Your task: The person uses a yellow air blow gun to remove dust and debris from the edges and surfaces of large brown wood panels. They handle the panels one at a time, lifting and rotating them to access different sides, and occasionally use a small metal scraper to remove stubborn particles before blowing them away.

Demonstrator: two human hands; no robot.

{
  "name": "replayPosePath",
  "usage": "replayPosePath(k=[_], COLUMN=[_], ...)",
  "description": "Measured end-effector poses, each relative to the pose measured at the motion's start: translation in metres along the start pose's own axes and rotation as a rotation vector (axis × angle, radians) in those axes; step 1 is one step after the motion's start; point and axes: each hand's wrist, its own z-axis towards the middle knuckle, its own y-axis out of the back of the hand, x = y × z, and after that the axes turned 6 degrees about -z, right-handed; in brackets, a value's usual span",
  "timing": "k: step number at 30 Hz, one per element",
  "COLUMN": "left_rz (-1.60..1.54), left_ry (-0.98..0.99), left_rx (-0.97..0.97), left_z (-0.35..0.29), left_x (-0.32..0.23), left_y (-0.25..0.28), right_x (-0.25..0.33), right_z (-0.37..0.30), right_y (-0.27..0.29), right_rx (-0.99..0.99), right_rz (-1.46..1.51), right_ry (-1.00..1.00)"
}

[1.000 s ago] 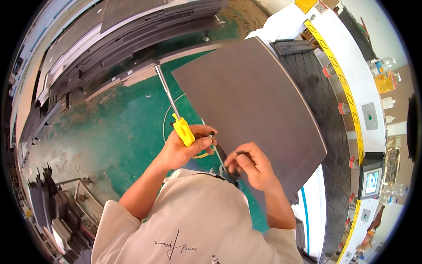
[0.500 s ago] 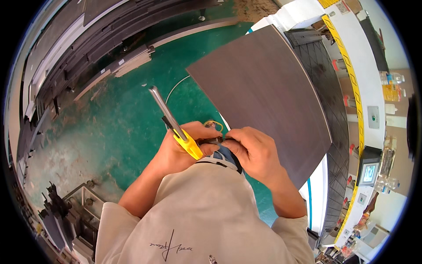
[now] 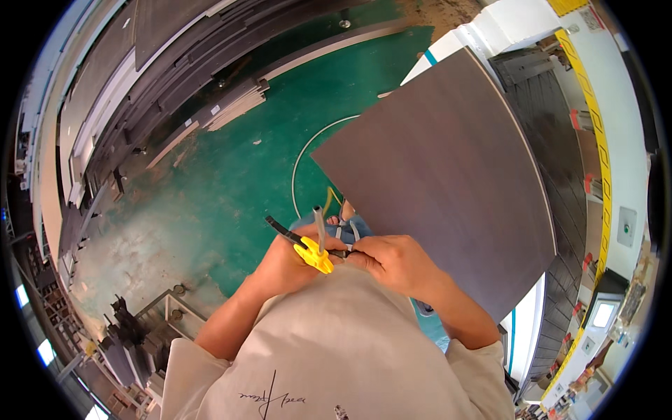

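Close in front of my shirt, my left hand (image 3: 281, 267) is closed around a hand tool with a yellow body (image 3: 313, 256). A silver rod (image 3: 320, 225) and a black bar (image 3: 281, 229) stick out of the tool, away from me. My right hand (image 3: 400, 264) meets the left one, its thumb and forefinger pinched on a small dark piece (image 3: 341, 253) between the two hands. The fingers cover most of that piece, so its kind cannot be made out.
A large dark brown panel (image 3: 441, 175) lies to my right on a white machine with a dark belt (image 3: 553, 140). Stacked boards (image 3: 161, 98) line the far left. A thin pale hose (image 3: 294, 175) curves over the green floor. A metal-frame cart (image 3: 168, 311) stands at near left.
The yellow tool has turned in my left hand: its silver rod, slanting left before, now points nearly straight ahead, and the black bar shows more. The whole view has shifted slightly.
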Motion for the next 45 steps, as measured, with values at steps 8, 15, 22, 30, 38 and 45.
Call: replayPosePath(k=[8, 15, 22, 30, 38, 45], left_rz=[0.040, 0.112, 0.224, 0.351, 0.438, 0.565], left_ry=[0.204, 0.130, 0.143, 0.026, -0.007, 0.007], left_rx=[0.214, 0.665, 0.751, 0.728, 0.684, 0.828], left_z=[0.055, 0.157, 0.285, 0.377, 0.488, 0.523], left_x=[0.011, 0.032, 0.056, 0.034, 0.039, 0.049], left_y=[0.037, 0.097, 0.111, 0.026, -0.045, -0.075], right_x=[-0.034, -0.053, -0.023, -0.014, -0.006, -0.018], right_z=[0.049, 0.048, 0.024, 0.057, 0.143, 0.206], right_y=[0.011, -0.020, -0.119, -0.206, -0.223, -0.208], right_rx=[0.377, -0.099, -0.855, -1.566, -1.897, -2.427], right_rz=[0.493, 1.174, 1.124, 1.128, 0.939, 1.079], right_ry=[-0.329, -0.707, -0.985, -1.032, -1.326, -1.471])
